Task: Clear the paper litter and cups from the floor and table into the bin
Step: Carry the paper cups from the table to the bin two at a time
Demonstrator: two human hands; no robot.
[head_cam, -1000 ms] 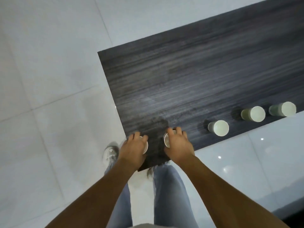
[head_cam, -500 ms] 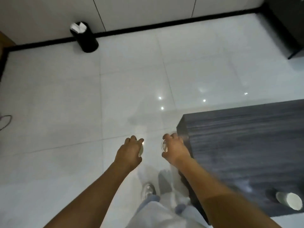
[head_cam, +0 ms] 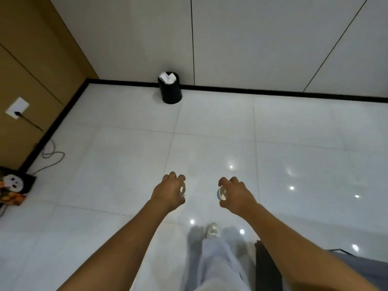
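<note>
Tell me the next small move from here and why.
Probably keep walking straight ahead to the bin. The left hand and right hand each hold a cup, and the bin stands against the far wall, well out of reach, with paper already poking out.

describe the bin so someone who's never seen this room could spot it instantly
Look at the far white panelled wall and follow its black skirting board leftward, towards the brown wall. The bin stands on the floor tiles against that skirting: a small black round tub, the only container in view, with white paper poking from its top.
</note>
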